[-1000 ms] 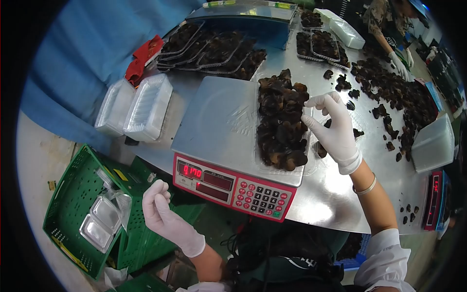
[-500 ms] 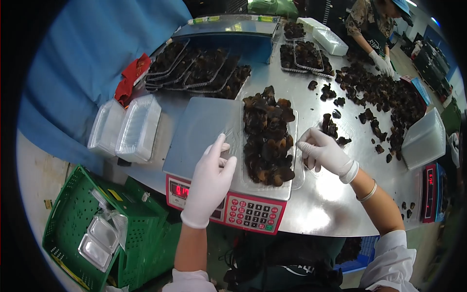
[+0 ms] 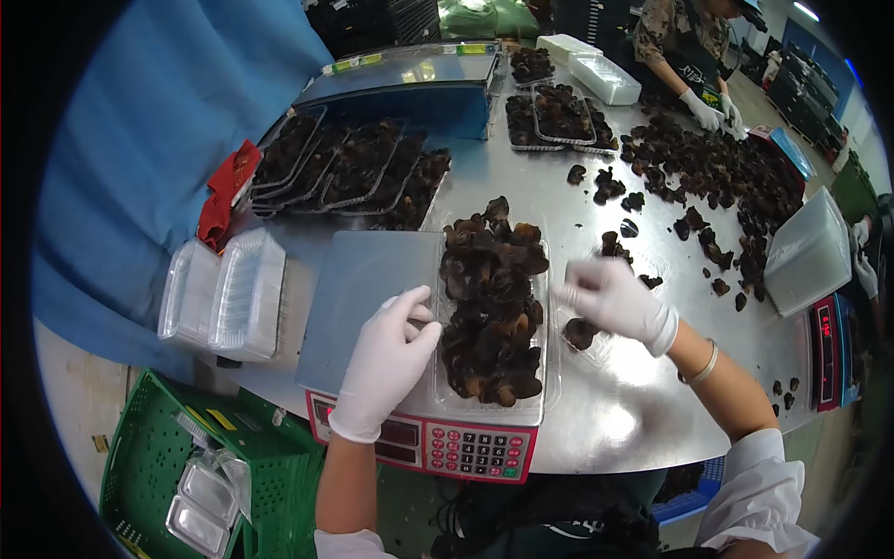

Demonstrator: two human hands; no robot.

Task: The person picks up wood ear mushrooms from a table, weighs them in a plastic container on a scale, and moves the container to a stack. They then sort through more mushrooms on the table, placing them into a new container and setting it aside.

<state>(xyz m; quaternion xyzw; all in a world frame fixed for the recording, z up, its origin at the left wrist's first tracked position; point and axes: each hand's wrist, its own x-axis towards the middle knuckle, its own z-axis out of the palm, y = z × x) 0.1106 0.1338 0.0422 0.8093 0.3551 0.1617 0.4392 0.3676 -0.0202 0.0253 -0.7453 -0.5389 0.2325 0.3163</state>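
A clear plastic tray heaped with wood ear mushrooms (image 3: 492, 312) rests on the right part of the scale's platform (image 3: 358, 279). My left hand (image 3: 389, 359), in a white glove, is at the tray's left edge. Its fingers are half curled and apart, with nothing in them. To the right of the tray is my right hand (image 3: 615, 296), also gloved and smeared by motion. Whether its fingers hold anything is hidden. Just below it lies a single piece of wood ear (image 3: 580, 333). The scale's red keypad panel (image 3: 475, 451) faces me.
Filled trays (image 3: 354, 163) stand at the back left; more filled trays (image 3: 563, 116) sit further back. Stacked empty trays (image 3: 247, 293) are at left, above a green crate (image 3: 140, 456). A co-worker's gloved hands (image 3: 712, 110) are by the loose wood ear pile (image 3: 717, 163). A second scale (image 3: 823, 349) stands right.
The view has shifted, so the table sits lower and further left. My right hand has lifted slightly from the tray's edge, and a wood ear piece now shows below it.
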